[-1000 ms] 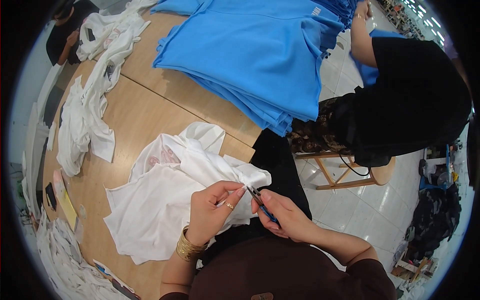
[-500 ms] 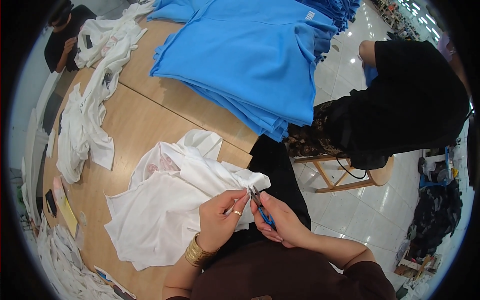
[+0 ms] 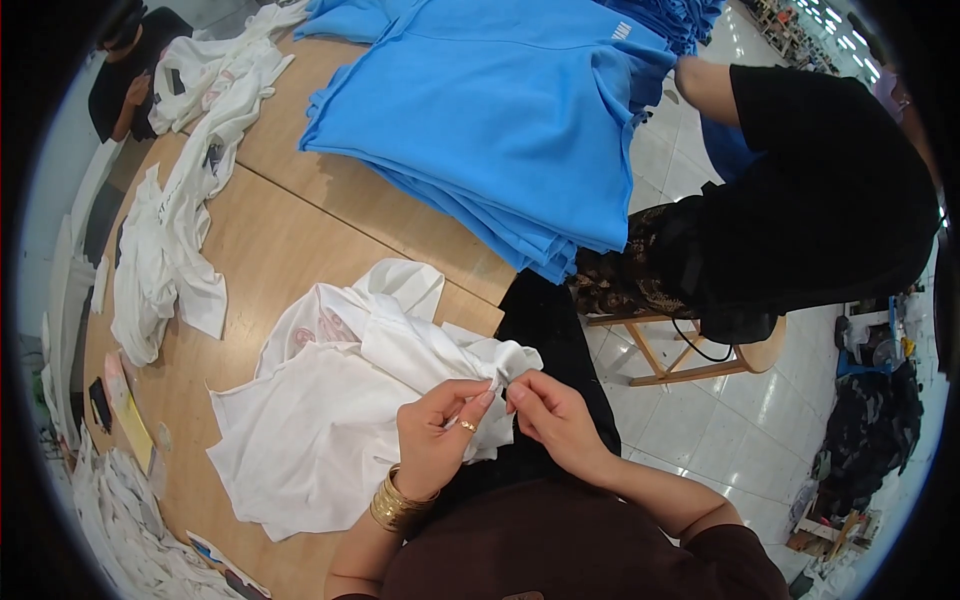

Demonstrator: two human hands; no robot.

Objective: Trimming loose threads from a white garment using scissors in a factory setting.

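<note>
left hand (image 3: 435,440) and right hand (image 3: 552,415) raised together at white garment (image 3: 330,420) edge, fingertips pinched, nearly touching, forearms bent inward

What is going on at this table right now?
A person seated at a wooden table pinches the edge of a white garment between both hands: the left hand, with a ring and gold bangles, and the right hand meet fingertip to fingertip at the fabric's edge. A stack of blue garments lies farther along the table, more white garments to the left. Another person in black sits on a stool nearby.
</note>
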